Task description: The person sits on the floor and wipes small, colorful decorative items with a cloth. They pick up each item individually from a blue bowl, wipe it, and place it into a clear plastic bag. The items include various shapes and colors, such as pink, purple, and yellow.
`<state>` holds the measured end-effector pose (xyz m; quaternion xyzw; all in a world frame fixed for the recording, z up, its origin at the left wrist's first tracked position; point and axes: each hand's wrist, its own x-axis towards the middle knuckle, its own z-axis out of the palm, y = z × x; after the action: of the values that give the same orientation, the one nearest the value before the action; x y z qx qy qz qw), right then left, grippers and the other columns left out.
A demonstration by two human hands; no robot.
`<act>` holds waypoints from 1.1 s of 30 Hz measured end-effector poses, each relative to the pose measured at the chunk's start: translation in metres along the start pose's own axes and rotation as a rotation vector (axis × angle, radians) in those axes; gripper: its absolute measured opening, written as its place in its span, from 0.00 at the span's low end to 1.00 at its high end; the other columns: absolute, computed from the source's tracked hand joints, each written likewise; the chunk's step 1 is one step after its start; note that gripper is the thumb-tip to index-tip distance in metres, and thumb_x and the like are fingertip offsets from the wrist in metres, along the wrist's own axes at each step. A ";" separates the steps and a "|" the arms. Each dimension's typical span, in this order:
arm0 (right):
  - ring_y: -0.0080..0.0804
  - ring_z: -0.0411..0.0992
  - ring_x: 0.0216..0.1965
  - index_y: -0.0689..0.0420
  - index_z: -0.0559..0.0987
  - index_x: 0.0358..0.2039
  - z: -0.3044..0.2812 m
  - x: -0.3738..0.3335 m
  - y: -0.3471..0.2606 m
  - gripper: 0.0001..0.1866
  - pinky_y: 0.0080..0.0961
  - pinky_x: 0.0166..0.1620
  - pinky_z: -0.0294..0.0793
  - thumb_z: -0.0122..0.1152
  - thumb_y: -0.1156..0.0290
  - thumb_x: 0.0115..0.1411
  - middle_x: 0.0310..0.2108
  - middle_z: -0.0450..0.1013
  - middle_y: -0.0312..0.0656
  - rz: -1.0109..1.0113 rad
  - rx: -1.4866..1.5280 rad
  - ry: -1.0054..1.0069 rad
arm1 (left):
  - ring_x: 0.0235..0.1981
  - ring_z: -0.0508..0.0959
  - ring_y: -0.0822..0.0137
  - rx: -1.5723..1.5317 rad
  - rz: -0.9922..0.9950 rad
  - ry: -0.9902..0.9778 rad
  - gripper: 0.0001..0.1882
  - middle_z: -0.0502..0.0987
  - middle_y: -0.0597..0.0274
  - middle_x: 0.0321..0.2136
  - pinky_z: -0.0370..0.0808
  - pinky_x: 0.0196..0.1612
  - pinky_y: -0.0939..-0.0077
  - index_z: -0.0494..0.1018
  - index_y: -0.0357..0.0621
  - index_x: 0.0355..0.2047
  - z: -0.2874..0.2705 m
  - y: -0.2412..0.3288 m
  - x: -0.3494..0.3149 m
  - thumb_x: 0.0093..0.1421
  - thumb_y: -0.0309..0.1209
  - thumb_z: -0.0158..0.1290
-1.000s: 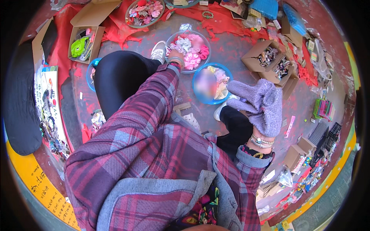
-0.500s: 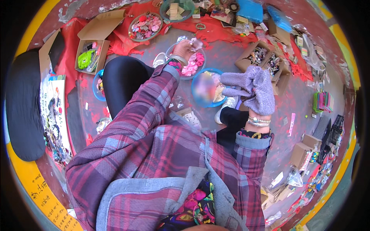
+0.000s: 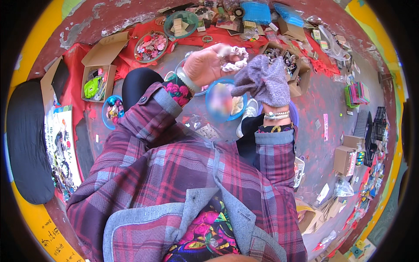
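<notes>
Near the upper middle, my left hand pinches a whitish, ruffled scrunchie, which hangs as a loop from the fingers. To its right, my right hand is covered by a fuzzy grey-purple plush piece, which looks like a glove; only the wrist with its bracelets shows. Its fingers are hidden under the plush, whose tapered tip points left, close to the scrunchie but apart. Beneath the hands is a blue-rimmed basin with a blurred area and a cream cloth piece. My left forearm partly covers another round basin.
Farther off are a basin of pink and red hair ornaments, a green basin with small boxes, and cardboard boxes of hair bands. An open carton holds a green item. A purple basin shows beside my right wrist.
My left hand has come up and right with the scrunchie, away from the basin of pink scrunchies. The plush-covered right hand has moved up and left; its two spread, finger-like ends now form one taper.
</notes>
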<state>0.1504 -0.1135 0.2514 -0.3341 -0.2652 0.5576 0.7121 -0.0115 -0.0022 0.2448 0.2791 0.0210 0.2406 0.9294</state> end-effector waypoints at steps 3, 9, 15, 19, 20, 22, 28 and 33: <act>0.31 0.67 0.31 0.53 0.63 0.33 -0.012 0.008 0.009 0.09 0.25 0.30 0.71 0.40 0.62 0.62 0.29 0.64 0.41 0.060 0.088 -0.033 | 0.51 0.64 0.54 0.047 0.029 -0.043 0.13 0.69 0.45 0.42 0.57 0.56 0.56 0.65 0.37 0.36 -0.004 -0.010 -0.003 0.50 0.28 0.49; 0.30 0.70 0.40 0.55 0.67 0.38 -0.004 0.006 0.003 0.13 0.24 0.33 0.74 0.42 0.60 0.60 0.37 0.69 0.39 0.337 0.162 -0.180 | 0.51 0.64 0.56 0.099 0.015 -0.074 0.11 0.67 0.47 0.45 0.57 0.54 0.63 0.65 0.39 0.35 -0.002 -0.029 0.000 0.49 0.24 0.46; 0.29 0.71 0.30 0.56 0.71 0.36 -0.010 0.003 0.007 0.08 0.22 0.28 0.73 0.46 0.70 0.57 0.29 0.70 0.38 -0.036 -0.542 0.015 | 0.46 0.69 0.64 0.205 -0.109 0.012 0.13 0.70 0.56 0.40 0.64 0.50 0.72 0.63 0.38 0.38 -0.015 -0.039 0.002 0.51 0.22 0.46; 0.26 0.70 0.31 0.56 0.69 0.38 -0.012 0.001 0.008 0.09 0.21 0.30 0.72 0.44 0.70 0.58 0.30 0.69 0.37 0.079 0.038 0.104 | 0.45 0.69 0.65 0.121 -0.099 0.040 0.16 0.69 0.57 0.39 0.64 0.51 0.70 0.62 0.38 0.42 -0.004 -0.038 0.002 0.52 0.23 0.49; 0.25 0.70 0.32 0.56 0.68 0.41 -0.019 0.003 0.013 0.11 0.19 0.29 0.71 0.44 0.69 0.59 0.32 0.69 0.37 0.080 0.095 0.107 | 0.45 0.69 0.65 0.105 -0.092 0.029 0.17 0.69 0.58 0.39 0.65 0.51 0.70 0.62 0.38 0.43 -0.003 -0.038 0.001 0.52 0.23 0.49; 0.24 0.70 0.31 0.56 0.68 0.41 -0.020 0.004 0.016 0.11 0.17 0.29 0.70 0.44 0.69 0.59 0.31 0.69 0.37 0.055 0.119 0.122 | 0.45 0.70 0.66 0.132 -0.103 0.030 0.19 0.69 0.58 0.40 0.65 0.50 0.70 0.61 0.38 0.44 -0.002 -0.038 0.001 0.52 0.24 0.50; 0.23 0.68 0.28 0.60 0.69 0.35 -0.045 0.013 0.034 0.08 0.18 0.30 0.68 0.45 0.71 0.58 0.26 0.69 0.36 -0.013 0.139 0.087 | 0.36 0.72 0.72 0.282 -0.286 0.089 0.12 0.71 0.63 0.33 0.68 0.43 0.75 0.65 0.39 0.39 -0.001 -0.043 0.003 0.54 0.27 0.50; 0.26 0.68 0.23 0.62 0.64 0.28 -0.008 0.020 0.007 0.04 0.20 0.24 0.68 0.44 0.75 0.57 0.22 0.68 0.40 -0.013 -0.345 0.423 | 0.32 0.71 0.74 0.153 -0.278 0.098 0.06 0.71 0.66 0.28 0.69 0.38 0.79 0.67 0.41 0.34 -0.004 -0.034 -0.002 0.58 0.29 0.46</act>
<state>0.1566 -0.0941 0.2413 -0.5578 -0.2036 0.4175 0.6878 0.0008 -0.0264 0.2235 0.3313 0.1228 0.1208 0.9277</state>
